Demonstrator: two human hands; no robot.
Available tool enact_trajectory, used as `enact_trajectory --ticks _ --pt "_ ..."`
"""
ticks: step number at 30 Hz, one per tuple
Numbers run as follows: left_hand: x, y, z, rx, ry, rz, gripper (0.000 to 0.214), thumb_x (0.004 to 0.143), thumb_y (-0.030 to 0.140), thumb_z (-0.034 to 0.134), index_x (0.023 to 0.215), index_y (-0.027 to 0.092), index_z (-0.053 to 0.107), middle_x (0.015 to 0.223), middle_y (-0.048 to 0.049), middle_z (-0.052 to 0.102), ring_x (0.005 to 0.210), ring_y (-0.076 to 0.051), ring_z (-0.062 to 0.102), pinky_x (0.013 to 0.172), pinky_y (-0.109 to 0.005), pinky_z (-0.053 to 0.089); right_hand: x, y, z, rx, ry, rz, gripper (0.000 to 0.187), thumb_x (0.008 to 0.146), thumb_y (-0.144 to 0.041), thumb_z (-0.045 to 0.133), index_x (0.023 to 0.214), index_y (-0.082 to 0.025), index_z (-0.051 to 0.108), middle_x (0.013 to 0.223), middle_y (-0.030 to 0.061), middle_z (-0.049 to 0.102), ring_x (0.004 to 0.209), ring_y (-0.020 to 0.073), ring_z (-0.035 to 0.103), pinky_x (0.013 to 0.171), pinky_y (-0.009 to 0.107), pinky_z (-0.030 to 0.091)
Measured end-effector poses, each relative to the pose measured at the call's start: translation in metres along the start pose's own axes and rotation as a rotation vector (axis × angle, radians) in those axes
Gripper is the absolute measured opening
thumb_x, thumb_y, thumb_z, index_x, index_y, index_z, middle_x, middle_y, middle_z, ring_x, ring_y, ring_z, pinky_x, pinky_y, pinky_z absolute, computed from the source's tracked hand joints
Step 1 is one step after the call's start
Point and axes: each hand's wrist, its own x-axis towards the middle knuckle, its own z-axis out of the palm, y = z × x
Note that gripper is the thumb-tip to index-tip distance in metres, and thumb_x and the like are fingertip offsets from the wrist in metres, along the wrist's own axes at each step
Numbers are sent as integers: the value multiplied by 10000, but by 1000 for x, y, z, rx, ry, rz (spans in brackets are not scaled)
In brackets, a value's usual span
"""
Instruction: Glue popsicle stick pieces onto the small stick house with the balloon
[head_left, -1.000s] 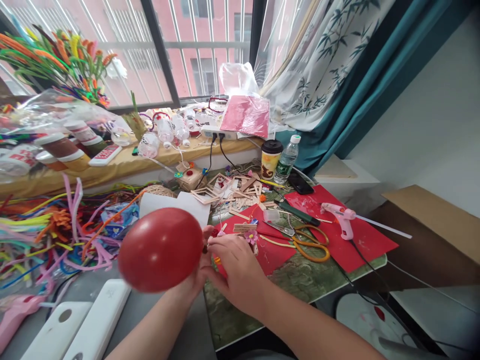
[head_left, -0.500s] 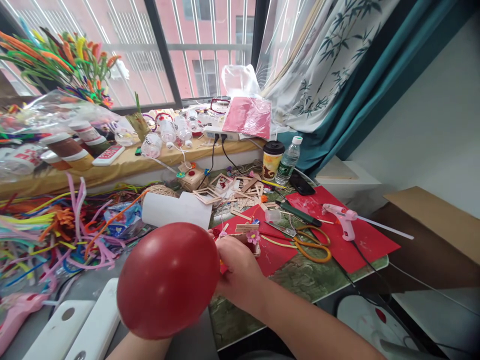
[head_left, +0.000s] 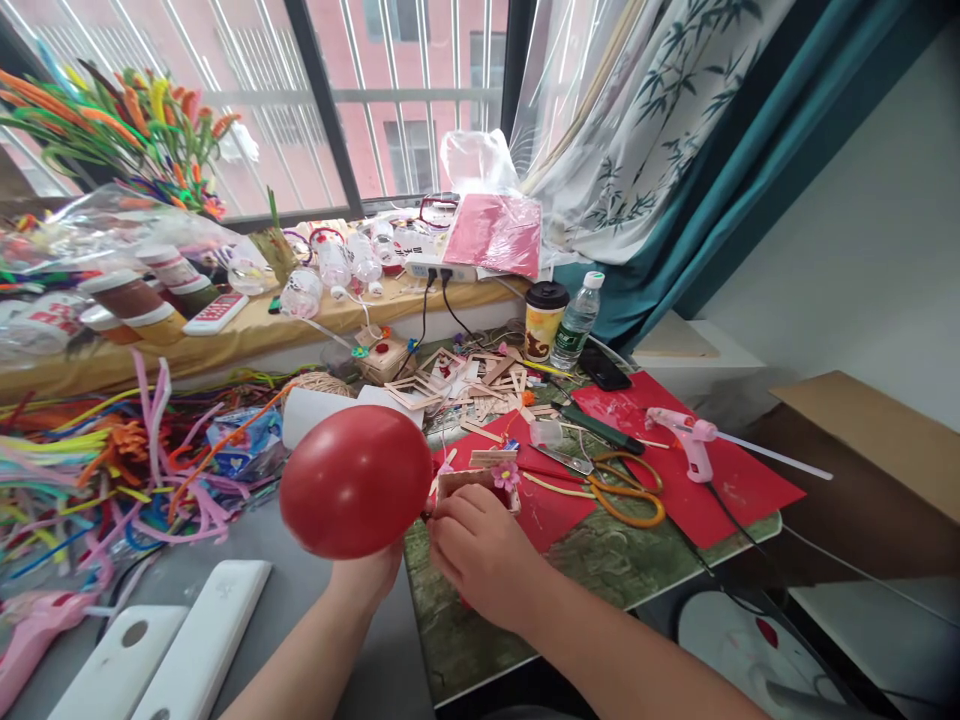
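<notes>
A red inflated balloon (head_left: 356,482) floats in front of me, its neck pointing right. My right hand (head_left: 484,555) has its fingers closed at the balloon's neck. My left hand (head_left: 369,575) is under and behind the balloon, which hides its fingers. Just beyond my right hand sits a small wooden stick box (head_left: 454,484) with a pink flower (head_left: 506,474) on its corner. Red paper (head_left: 551,520) lies beneath the box. Scissors with orange handles (head_left: 626,490) rest to the right of it.
A pink glue gun (head_left: 688,435) stands on red paper at right, its cord trailing off the table edge. Wooden sticks (head_left: 487,390), a paper cup (head_left: 545,325) and a water bottle (head_left: 579,325) are farther back. Pipe cleaners (head_left: 97,460) and white bars (head_left: 202,640) lie left.
The balloon looks smaller and has moved up and away from me. My left forearm and wrist now show below it. My right hand has turned, with its knuckles uppermost.
</notes>
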Motion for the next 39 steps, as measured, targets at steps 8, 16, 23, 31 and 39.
enact_trajectory --ticks 8,16,23,31,39 --pt "2 11 4 -301 45 -156 294 735 344 967 799 180 732 739 0 636 727 -117 616 711 -212 575 5 -6 2 -112 -25 -84 300 994 -59 533 741 -220 540 746 22 573 737 198 470 696 352 412" --pt "3 7 -2 -417 72 -243 292 704 333 986 846 203 766 749 6 689 776 -142 700 756 -240 608 11 0 -12 -5 -32 -6 255 974 -76 553 769 -227 533 819 36 645 836 209 521 802 351 452" --pt "16 -20 -6 -69 213 5 408 587 260 1007 932 223 791 912 -17 776 866 -207 689 864 -345 586 7 15 -30 -90 -58 57 228 1005 -77 564 816 -202 585 865 53 693 837 212 551 836 370 470" --pt "20 -30 12 -14 58 -116 358 668 289 945 986 201 804 960 -35 781 976 -256 685 932 -370 541 7 23 -32 -157 -106 121 223 1036 -131 574 832 -193 640 855 66 702 900 248 582 879 404 484" --pt "11 -47 5 -138 29 -259 317 696 339 952 924 217 769 897 -21 707 819 -185 623 768 -295 538 10 24 -34 -196 -203 135 170 1006 -127 629 848 -175 670 852 60 689 916 253 563 863 394 451"
